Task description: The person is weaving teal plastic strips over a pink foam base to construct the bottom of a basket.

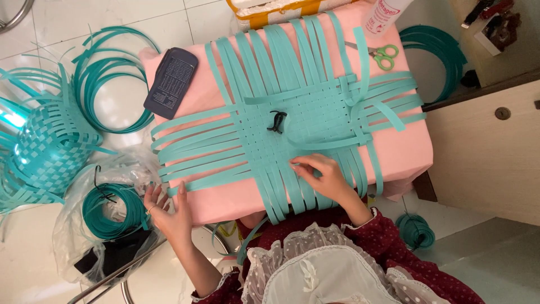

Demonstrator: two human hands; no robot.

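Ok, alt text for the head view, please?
A person's right hand presses on a flat mat of woven teal strips on a pink table. The left hand rests open at the table's edge, beside a strip coil.

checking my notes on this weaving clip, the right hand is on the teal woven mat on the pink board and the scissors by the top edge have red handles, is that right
Not quite: the scissors have green handles, not red, as the head view shows. The rest holds: the right hand rests on the teal woven mat, which lies on the pink board, and the scissors sit near the board's top edge.
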